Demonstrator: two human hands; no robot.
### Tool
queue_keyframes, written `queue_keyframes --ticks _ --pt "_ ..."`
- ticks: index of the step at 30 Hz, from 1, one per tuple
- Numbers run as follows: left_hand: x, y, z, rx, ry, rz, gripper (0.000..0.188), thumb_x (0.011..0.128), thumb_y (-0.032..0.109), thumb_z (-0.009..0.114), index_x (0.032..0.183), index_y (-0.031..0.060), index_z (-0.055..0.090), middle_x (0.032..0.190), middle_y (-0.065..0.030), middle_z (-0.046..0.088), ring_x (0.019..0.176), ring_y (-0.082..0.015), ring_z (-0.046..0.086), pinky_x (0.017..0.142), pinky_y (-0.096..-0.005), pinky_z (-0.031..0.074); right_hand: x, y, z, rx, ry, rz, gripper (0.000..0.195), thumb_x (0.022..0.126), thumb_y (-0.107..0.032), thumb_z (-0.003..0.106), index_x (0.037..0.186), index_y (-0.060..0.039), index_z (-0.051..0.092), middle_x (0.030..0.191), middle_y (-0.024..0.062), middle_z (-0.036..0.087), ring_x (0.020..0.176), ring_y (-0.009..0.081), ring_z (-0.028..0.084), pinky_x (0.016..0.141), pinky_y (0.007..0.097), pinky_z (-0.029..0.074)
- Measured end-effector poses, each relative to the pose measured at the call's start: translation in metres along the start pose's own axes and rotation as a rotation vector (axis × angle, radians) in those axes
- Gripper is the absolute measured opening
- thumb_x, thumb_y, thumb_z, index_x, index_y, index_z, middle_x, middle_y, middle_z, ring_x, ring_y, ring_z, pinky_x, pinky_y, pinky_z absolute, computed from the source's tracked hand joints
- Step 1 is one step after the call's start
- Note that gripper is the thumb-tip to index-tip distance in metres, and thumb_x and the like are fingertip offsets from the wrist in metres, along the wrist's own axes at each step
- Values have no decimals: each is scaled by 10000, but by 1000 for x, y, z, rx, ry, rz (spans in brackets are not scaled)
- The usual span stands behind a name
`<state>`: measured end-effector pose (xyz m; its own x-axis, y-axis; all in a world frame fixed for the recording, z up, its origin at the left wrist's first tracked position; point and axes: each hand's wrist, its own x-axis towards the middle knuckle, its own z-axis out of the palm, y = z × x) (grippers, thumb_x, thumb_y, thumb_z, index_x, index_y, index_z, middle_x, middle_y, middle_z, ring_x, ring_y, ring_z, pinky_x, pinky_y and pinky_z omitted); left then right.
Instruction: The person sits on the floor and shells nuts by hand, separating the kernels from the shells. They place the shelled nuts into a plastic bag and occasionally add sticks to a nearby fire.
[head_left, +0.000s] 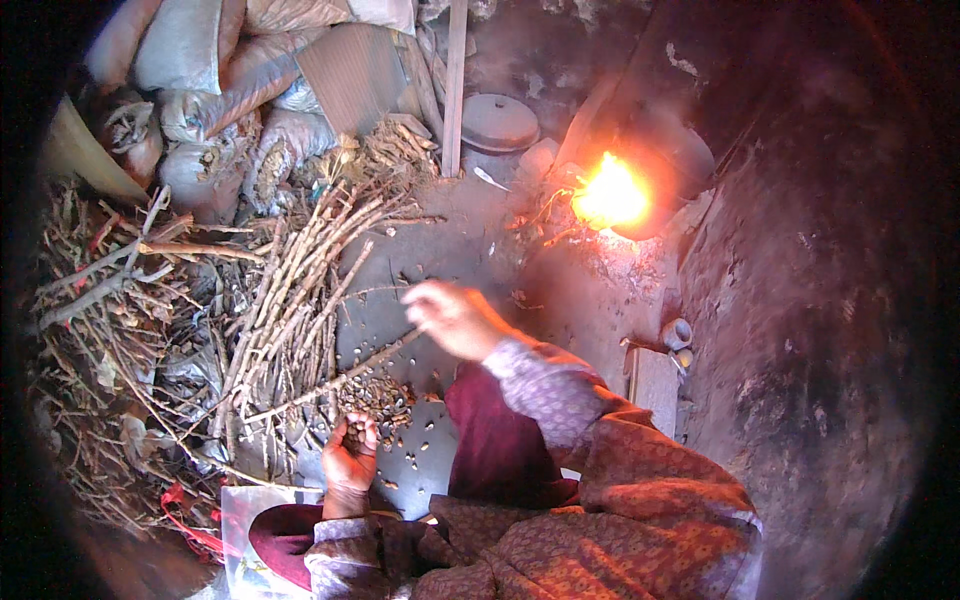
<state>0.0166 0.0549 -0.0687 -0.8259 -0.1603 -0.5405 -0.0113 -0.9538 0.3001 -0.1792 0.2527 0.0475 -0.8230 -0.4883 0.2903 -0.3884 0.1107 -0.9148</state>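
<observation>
My left hand (349, 457) is palm up with curled fingers, holding several small brown seeds or nuts (354, 435). Just beyond it, a loose heap of similar brown pieces and shells (379, 397) lies on the grey floor, with strays around it. My right hand (454, 319), blurred, is above the floor between the heap and the fire. A long thin stick (337, 382) slants from the firewood to the underside of that hand. Whether the fingers grip the stick or anything small cannot be told.
A bright fire (611, 196) burns beneath a dark pot (686, 154). Bundled sticks (292, 300) and twigs (105, 360) spread at the left, below stuffed sacks (210, 169). A round lid (500, 121) leans by an upright plank (454, 90). A board (654, 382) stands by the right wall.
</observation>
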Motion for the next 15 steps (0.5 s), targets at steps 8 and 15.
queue_keyframes --ticks 8,15 --pt "-15 42 28 110 -12 192 285 937 217 394 1085 18 533 1047 -85 609 946 -189 605 823 -363 512 -4 -40 149 -544 -697 -454 149 749 -183 546 790 -42 567 808 91 562 791 273 604 665 387 513" --pt "-1 57 -6 93 -36 187 327 949 215 354 1127 -3 521 1108 -108 588 1018 -208 579 883 -364 473 -15 -3 182 -562 -655 -493 184 700 -170 547 750 -23 645 753 136 620 735 303 640 635 417 526"
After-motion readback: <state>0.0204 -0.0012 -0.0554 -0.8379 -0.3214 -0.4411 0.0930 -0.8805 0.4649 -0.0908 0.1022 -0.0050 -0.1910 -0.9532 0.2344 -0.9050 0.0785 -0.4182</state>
